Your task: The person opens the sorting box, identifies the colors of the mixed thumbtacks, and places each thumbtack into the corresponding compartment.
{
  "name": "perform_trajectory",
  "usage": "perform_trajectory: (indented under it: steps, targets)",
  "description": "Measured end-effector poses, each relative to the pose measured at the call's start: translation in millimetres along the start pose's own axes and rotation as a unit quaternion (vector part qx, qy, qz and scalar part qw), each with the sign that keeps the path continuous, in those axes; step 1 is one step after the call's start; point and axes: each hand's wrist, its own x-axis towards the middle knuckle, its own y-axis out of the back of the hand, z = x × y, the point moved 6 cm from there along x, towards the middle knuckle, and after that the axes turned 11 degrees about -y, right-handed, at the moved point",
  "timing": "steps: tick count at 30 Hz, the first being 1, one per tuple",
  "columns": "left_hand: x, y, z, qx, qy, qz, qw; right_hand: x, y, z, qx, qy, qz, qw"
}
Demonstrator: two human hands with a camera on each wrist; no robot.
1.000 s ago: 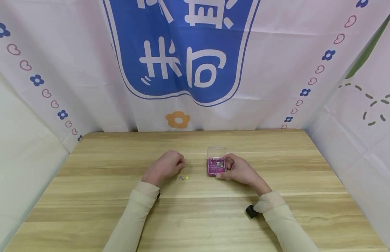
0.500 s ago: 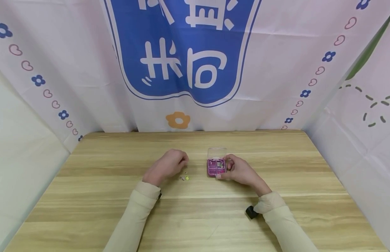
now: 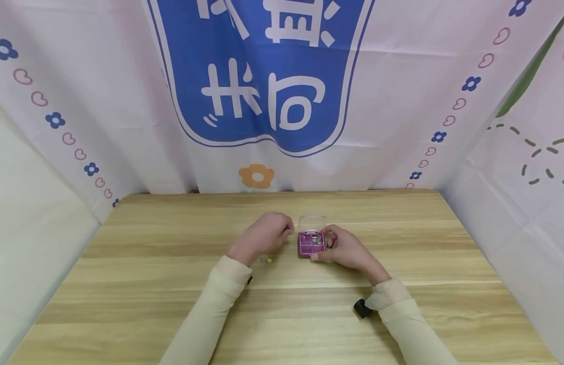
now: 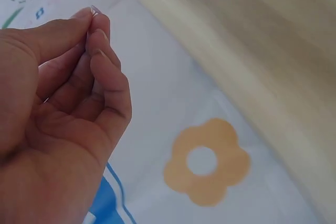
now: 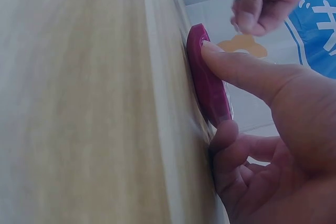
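Tabletop [image 3: 172, 304]: purple box [image 3: 311, 244] between fingers [image 3: 319, 257]

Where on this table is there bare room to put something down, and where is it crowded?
The wooden table is bare along its left side, its right side and the far strip below the banner. It is crowded in the middle: the left hand, the right hand holding the purple case, and small beads lie close together.
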Motion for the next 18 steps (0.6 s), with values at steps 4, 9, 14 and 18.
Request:
perform_trajectory:
  steps: [4, 9, 14, 18]
  targets:
    - [16.1, -9.2, 11.5, 0.044, -0.010, -0.017, 0.9988, -0.5, -0.6, 2.6, 0.007, 0.006, 0.002, 1.000]
    - [27.1, -23.8, 24.5, 0.095, -0.030, -0.041, 0.9942, -0.9, -2.5, 5.1, 0.011, 0.014, 0.000, 1.000]
    - [31.3, -26.1, 28.7, 0.088, -0.026, -0.032, 0.9953, -0.6, -0.6, 3.4, 0.014, 0.017, 0.005, 1.000]
    - [33.4, -25.5, 27.0, 0.076, -0.016, -0.029, 0.9965, 0.4, 1.2, 1.5, 0.015, 0.018, 0.007, 1.000]
